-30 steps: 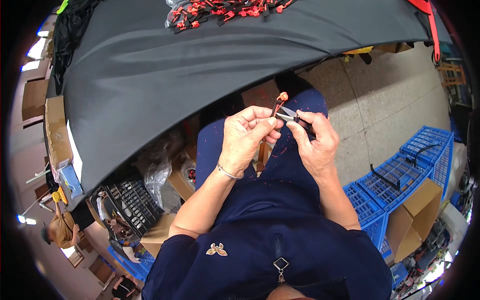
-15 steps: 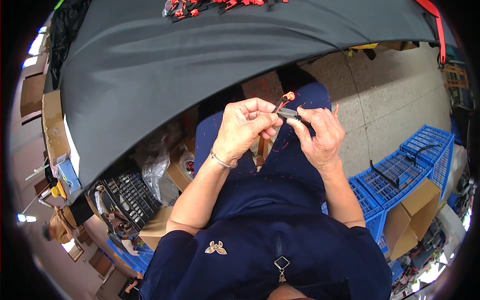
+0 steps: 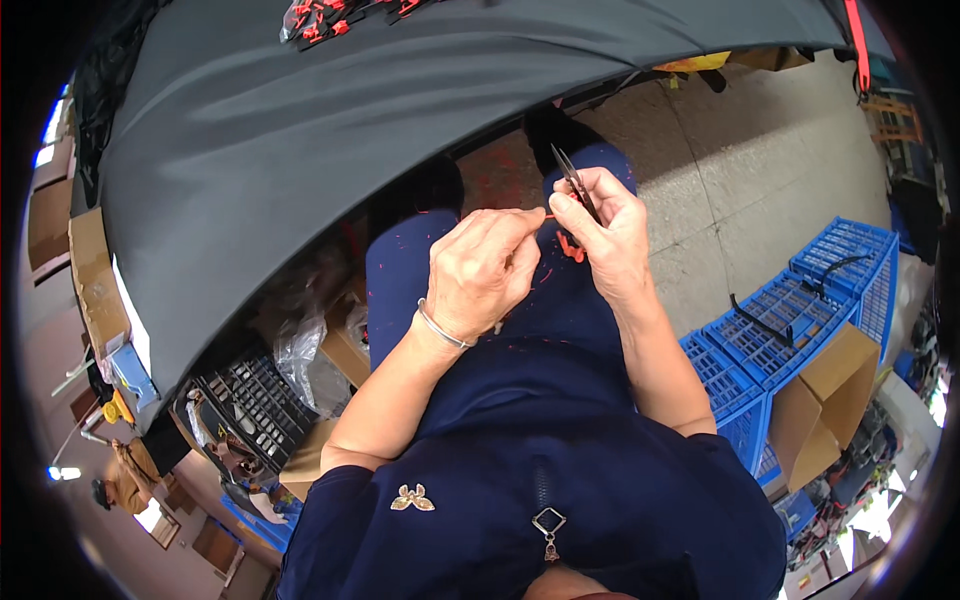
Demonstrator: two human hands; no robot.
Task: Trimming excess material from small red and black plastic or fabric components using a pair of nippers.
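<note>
My hands' room is the lap gap: grey-draped table edge (image 3: 330, 190) overhangs ahead, black crate (image 3: 250, 405) and cardboard boxes (image 3: 345, 345) crowd left, blue crates (image 3: 790, 330) block right, bare concrete floor (image 3: 730, 170) open forward-right.

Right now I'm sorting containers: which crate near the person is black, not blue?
The black crate at the person's left, under the grey table; the blue crates stack at the right.

- Left hand (image 3: 480, 270) and right hand (image 3: 605, 235) side by side above the lap, just before the counter (image 3: 330, 130) edge.
- Snips (image 3: 572, 178) in the right hand.
- Bag of small parts (image 3: 335, 15) on the counter's far side.
- Plastic crates (image 3: 790, 330) on the floor, right.
- Cardboard box (image 3: 825, 395) against the crates.
- Basket (image 3: 250, 405) lower left, under the counter.
</note>
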